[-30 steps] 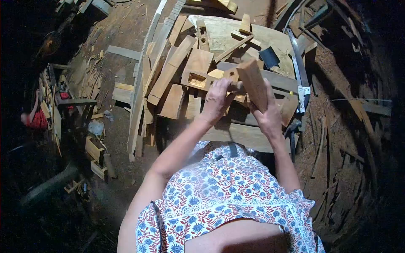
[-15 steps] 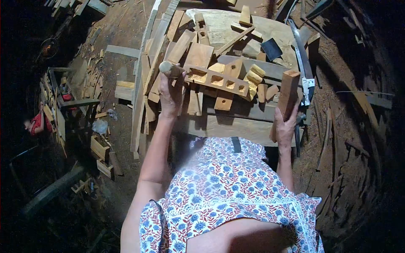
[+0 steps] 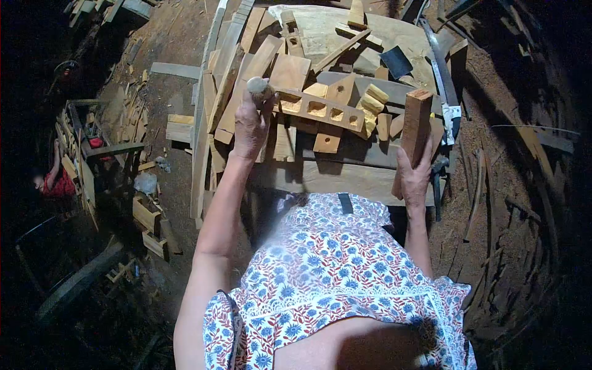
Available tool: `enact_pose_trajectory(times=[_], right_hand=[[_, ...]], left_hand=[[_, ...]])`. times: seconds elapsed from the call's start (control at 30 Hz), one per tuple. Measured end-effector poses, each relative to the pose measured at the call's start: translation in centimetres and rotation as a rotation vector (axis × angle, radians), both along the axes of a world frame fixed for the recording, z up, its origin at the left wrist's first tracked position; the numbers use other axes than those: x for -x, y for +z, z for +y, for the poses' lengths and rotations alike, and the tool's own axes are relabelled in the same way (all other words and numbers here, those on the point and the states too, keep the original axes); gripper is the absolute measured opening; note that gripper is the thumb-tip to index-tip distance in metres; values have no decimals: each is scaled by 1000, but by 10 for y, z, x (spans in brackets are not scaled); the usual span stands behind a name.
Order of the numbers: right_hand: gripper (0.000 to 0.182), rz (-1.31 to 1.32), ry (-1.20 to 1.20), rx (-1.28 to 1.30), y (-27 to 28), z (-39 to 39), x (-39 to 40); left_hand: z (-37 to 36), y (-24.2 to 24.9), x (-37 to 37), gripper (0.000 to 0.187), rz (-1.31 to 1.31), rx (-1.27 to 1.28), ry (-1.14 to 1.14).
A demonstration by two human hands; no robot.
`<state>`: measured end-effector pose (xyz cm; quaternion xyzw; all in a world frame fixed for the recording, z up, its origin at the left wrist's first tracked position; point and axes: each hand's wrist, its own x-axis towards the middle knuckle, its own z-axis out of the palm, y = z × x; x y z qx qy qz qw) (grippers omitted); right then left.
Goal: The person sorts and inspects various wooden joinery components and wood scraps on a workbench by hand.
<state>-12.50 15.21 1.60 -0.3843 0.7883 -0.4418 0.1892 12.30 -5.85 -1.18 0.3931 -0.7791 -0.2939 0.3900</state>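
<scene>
My left hand is closed around a round-ended wooden piece, whose pale end faces up. Right beside it lies a wooden bar with several square holes, on the pile of wood. My right hand grips a reddish-brown wooden block, held upright and slightly tilted. Between the hands are a piece with one round hole and yellowish carved pieces.
A handsaw lies along the right side of the work surface. A dark flat plate rests further back. Long boards line the left. Another person in red is at the far left.
The round-ended piece in my left hand has moved right, nearer the holed bar. My right hand has shifted slightly left with the block, which shows more of its length.
</scene>
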Motion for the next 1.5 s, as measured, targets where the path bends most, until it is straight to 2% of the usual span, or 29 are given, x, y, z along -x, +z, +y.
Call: enact_pose_trajectory(times=[0.1, 0.17, 0.2, 0.27, 0.33, 0.37, 0.43, 0.5, 0.53, 0.57, 0.6, 0.63, 0.7, 0.73, 0.77, 0.83, 0.87, 0.97, 1.0, 1.03, 1.07, 1.1, 1.13, 1.17, 1.2, 1.23, 1.3, 1.4, 1.5], right_hand=[[75, 156, 25, -35, 2, -8, 3], [76, -37, 162, 43, 29, -36, 6], [76, -37, 168, 43, 44, -53, 6], [74, 195, 359, 255, 80, -89, 5], [71, 366, 454, 341, 107, -122, -1], [71, 367, 457, 347, 112, -135, -9], [53, 254, 651, 474, 117, -161, -27], [61, 520, 801, 217, 96, -180, -42], [61, 598, 938, -69, 82, -190, -46], [64, 574, 928, 65, 53, -198, -43], [65, 607, 908, 58, 63, -200, -45], [66, 643, 897, 48, 79, -202, -48], [67, 383, 842, 227, 103, -201, -55], [68, 458, 787, 342, 111, -200, -65], [68, 460, 788, 338, 102, -203, -67], [69, 576, 956, 225, 84, -207, -73], [71, 654, 1034, -129, 78, -206, -71], [73, 588, 985, -168, 88, -209, -79], [73, 538, 947, -40, 85, -212, -84], [73, 545, 951, -45, 86, -213, -86], [73, 333, 911, -16, 90, -212, -89], [74, 126, 865, 15, 97, -211, -95], [72, 149, 788, -98, 103, -209, -101], [72, 152, 778, -102, 99, -206, -104], [73, 189, 741, -56, 96, -205, -105], [74, 236, 715, -14, 98, -206, -104], [75, 235, 670, -108, 104, -196, -108], [77, 88, 477, -140, 115, -191, -118], [77, 71, 454, -57, 95, -183, -108]], left_hand=[[-3, 3, 2, 24, -40, 45, -12], [-9, -1, 3, 25, -65, 74, -10], [-12, -2, 4, 27, -89, 107, -12], [-12, 3, 8, 28, -86, 96, 7], [-13, 6, 8, 29, -117, 69, 40], [-13, 4, 6, 29, -115, 74, 44], [-15, 2, 4, 29, -75, 26, 55], [-14, 2, 5, 27, -47, -70, 48], [-15, -4, 6, 26, 25, -77, 42], [-18, -8, 6, 24, 94, -83, 30], [-20, -14, 4, 23, -35, -16, 89], [-25, -9, 5, 23, -26, -15, 93], [-21, -4, 0, 23, 3, 3, 34], [-21, -5, -1, 28, -11, -48, 54], [-22, -2, 0, 28, -8, -51, 53], [-19, 2, -1, 32, -51, 35, 95], [-21, -12, -7, 33, -136, 93, 75], [-24, -6, -8, 26, 39, -73, 106], [-24, 1, -9, 25, 159, -179, 103], [-26, 6, -9, 24, 282, -279, 99], [-36, -17, -11, 23, 440, -315, 76], [-38, -11, -9, 22, 438, -260, 103], [-39, -6, -12, 23, 326, -112, 108], [-38, -3, -17, 24, 207, 33, 101], [-41, -2, -16, 28, 346, -252, 67], [-47, -4, -15, 30, 310, -9, 53], [-57, -5, -19, 28, 369, -188, 14], [-65, 0, -22, 31, 270, -205, 127], [-78, -18, -22, 32, 276, -228, 243]])
